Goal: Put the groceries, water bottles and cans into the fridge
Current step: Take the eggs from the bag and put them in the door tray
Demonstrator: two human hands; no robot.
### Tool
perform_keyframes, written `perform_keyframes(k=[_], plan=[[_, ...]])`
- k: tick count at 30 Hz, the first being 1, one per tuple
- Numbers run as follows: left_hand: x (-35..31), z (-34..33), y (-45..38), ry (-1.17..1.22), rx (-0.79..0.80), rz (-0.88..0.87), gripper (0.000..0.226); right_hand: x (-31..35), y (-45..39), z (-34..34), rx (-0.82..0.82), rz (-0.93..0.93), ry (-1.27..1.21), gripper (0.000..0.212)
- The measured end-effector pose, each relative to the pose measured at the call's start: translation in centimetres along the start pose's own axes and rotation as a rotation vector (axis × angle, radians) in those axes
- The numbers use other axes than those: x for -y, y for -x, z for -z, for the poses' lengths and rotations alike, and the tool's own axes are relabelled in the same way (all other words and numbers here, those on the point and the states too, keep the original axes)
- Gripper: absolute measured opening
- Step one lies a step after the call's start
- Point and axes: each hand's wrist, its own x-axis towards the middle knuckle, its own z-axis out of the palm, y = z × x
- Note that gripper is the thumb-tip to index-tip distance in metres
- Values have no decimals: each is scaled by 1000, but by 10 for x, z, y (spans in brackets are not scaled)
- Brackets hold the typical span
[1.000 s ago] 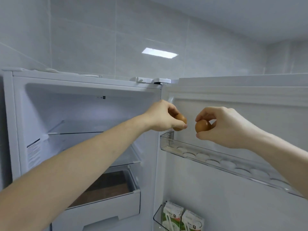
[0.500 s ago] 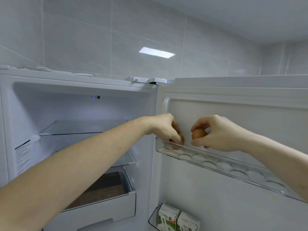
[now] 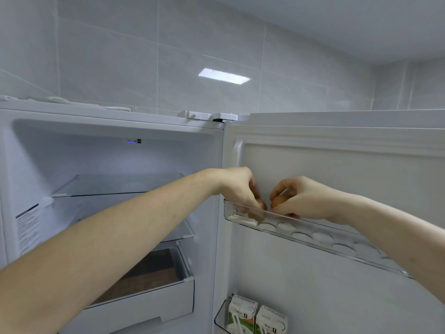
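The fridge stands open, its door (image 3: 337, 179) swung to the right. A clear egg rack (image 3: 313, 233) with round white cups runs along the door's top shelf. My left hand (image 3: 237, 186) holds a brown egg (image 3: 262, 204) low over the rack's left end, fingertips inside the rim. My right hand (image 3: 305, 198) grips a second brown egg (image 3: 277, 201) just to the right of it, also at the rim. Both eggs are mostly hidden by my fingers.
Two milk cartons (image 3: 257, 317) sit in the lower door bin. Inside the fridge are glass shelves (image 3: 120, 186) and a white drawer (image 3: 149, 297) pulled partly out. A tiled wall rises behind the fridge top.
Both hands have dropped from above the rack down to its left end, carrying the eggs to the cups. The view has shifted slightly left.
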Motion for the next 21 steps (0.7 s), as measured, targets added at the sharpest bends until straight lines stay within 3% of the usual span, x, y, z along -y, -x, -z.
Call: perform_keyframes(k=[3, 8, 21], plan=[[5, 4, 6, 21, -93, -19, 38, 0, 1, -1, 16, -5, -42, 25], [17, 6, 26, 71, -332, -117, 13, 3, 9, -5, 87, 14, -10, 17], [24, -7, 54, -26, -323, -150, 15, 8, 13, -5, 146, 21, -90, 17]])
